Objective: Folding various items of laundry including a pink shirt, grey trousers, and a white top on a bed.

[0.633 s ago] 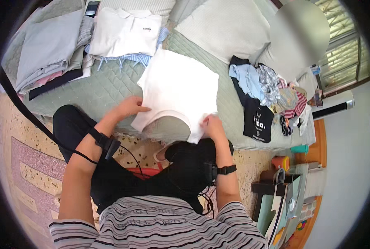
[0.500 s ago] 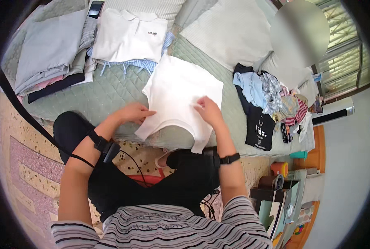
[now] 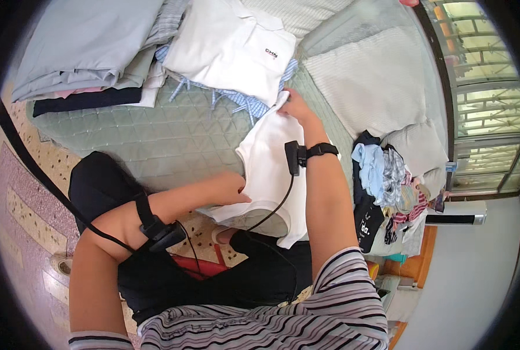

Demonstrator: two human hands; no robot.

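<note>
Right hand (image 3: 295,107) pinches the far edge of 1 white sleeveless fabric top (image 3: 267,154); left hand (image 3: 228,189), finger grip unclear, is at its left edge; pale-green quilted cover (image 3: 172,137) stretches leftward.

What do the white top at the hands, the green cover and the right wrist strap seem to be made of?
White top: probably cotton knit, matte; it drapes softly with little sheen.
Green cover: quilted fabric, matte, with stitched lines; the fibre cannot be told.
Right wrist strap: likely woven webbing, dull black; it wraps as a flat band.
</note>
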